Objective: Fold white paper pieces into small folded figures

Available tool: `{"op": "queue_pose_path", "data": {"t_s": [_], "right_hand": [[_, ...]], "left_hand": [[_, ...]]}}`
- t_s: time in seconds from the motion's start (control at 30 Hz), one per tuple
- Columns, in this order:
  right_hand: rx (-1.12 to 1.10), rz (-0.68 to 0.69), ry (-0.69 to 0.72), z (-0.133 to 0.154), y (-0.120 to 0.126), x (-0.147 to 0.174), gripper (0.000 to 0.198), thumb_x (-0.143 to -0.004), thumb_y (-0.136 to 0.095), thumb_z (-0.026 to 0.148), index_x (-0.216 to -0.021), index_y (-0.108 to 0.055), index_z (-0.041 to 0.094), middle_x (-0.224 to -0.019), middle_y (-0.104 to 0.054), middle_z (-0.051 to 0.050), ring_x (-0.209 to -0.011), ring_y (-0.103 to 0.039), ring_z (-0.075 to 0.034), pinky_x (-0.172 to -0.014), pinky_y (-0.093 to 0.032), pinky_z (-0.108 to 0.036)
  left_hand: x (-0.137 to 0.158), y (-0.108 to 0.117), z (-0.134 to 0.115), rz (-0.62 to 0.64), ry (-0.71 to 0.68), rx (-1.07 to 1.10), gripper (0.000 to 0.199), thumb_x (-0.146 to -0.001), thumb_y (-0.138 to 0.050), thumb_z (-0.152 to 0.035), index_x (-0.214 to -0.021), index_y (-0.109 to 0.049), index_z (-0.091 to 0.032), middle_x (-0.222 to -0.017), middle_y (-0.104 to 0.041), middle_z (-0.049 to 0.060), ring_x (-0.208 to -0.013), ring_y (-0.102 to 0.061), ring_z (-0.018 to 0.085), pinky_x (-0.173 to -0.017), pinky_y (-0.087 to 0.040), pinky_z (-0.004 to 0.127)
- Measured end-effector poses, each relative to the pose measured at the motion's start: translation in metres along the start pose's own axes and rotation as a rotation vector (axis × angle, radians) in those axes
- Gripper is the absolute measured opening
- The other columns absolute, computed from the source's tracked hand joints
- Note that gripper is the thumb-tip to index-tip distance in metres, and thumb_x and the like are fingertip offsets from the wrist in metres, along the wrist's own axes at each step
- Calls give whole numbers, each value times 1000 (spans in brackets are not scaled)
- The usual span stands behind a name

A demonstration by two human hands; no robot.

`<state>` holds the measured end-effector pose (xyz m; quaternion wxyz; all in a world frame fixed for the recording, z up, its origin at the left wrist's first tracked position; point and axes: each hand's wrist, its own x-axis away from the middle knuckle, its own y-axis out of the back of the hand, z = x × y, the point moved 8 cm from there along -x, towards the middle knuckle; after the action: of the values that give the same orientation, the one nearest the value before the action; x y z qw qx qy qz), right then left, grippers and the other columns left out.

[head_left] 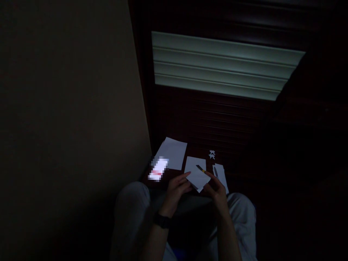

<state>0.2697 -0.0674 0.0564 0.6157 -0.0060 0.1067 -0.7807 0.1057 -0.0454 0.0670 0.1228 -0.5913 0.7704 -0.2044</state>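
Observation:
My left hand [177,188], with a dark band on the wrist, is closed on the left edge of a small piece of white paper [198,179]. The paper is tilted, with a lower layer or corner showing beneath. My right hand [217,191] grips the paper's right side. A utility knife [200,168] with a dark blade and a yellow part juts from my right fingers over the paper, pointing up and left. Behind the held piece, a white sheet [195,161] lies on the dark surface. The dim light hides the exact finger contacts.
A lit, blurred phone-like screen [158,170] lies at the left, partly over larger white sheets [174,152]. Small white scraps [212,154] are at the back right. Near my right hand lies more white paper [222,177] with a thin dark object [215,172] on it. Slatted panels [217,119] rise behind.

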Motion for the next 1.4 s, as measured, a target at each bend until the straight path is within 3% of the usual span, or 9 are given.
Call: {"op": "queue_pose_path", "data": {"t_s": [0.17, 0.3, 0.4, 0.67, 0.83, 1.0, 1.2, 1.4], "right_hand": [[2, -69, 1, -5, 5, -3, 43, -70, -66, 33, -111, -60, 20, -105, -65, -7, -90, -60, -24, -67, -49, -32], [51, -140, -28, -9, 10, -4, 38, -67, -69, 37, -99, -66, 18, -86, -68, -6, -72, -62, -21, -57, -49, -29], [86, -106, -26, -6, 7, -3, 39, -66, -71, 37, -99, -66, 17, -78, -67, -5, -68, -61, -21, -56, -49, -30], [-58, 42, -51, 1, -10, 0, 54, -64, -74, 33, -113, -55, 20, -90, -68, -7, -85, -63, -25, -70, -51, -36], [-29, 17, -61, -10, -9, -3, 41, -65, -72, 35, -100, -63, 16, -93, -68, -10, -86, -63, -26, -75, -49, -38], [-95, 53, -70, -9, -12, -1, 28, -66, -72, 32, -90, -67, 17, -92, -69, -8, -81, -63, -24, -71, -49, -35], [-76, -20, -36, -9, 1, -4, 23, -62, -70, 23, -85, -70, 20, -87, -70, -5, -79, -62, -23, -69, -47, -32], [9, -20, 10, -5, 5, -3, 18, -70, -64, 26, -84, -72, 19, -84, -70, -6, -79, -62, -24, -70, -46, -33]], "left_hand": [[1, -1, 0, 4, -1, -9, 50, -69, -68, -29, -116, -58, -13, -107, -65, 16, -98, -61, 28, -84, -48, 40], [-2, 1, 1, 4, -4, -53, 46, -72, -66, -31, -114, -59, -12, -109, -64, 16, -98, -61, 27, -82, -50, 38], [-5, 4, 3, -18, -22, -97, 41, -73, -65, -36, -105, -63, -11, -106, -65, 16, -93, -63, 26, -77, -51, 37], [-7, 3, 3, -26, -39, -141, 35, -74, -63, -40, -91, -66, -9, -94, -68, 14, -81, -65, 23, -69, -52, 33], [-5, -3, 5, 40, -8, -195, 31, -68, -69, -36, -83, -67, -10, -84, -70, 12, -75, -65, 21, -63, -49, 27], [-6, 0, 10, 24, 6, -200, 28, -65, -72, -34, -78, -67, -10, -79, -70, 11, -71, -65, 21, -60, -48, 27], [-8, 1, 7, 23, -42, -195, 32, -69, -67, -28, -97, -67, -12, -96, -68, 12, -84, -64, 23, -68, -47, 28], [-6, 7, 4, -41, -51, -126, 30, -76, -55, -30, -96, -68, -13, -106, -65, 13, -97, -59, 26, -75, -46, 31]]}}
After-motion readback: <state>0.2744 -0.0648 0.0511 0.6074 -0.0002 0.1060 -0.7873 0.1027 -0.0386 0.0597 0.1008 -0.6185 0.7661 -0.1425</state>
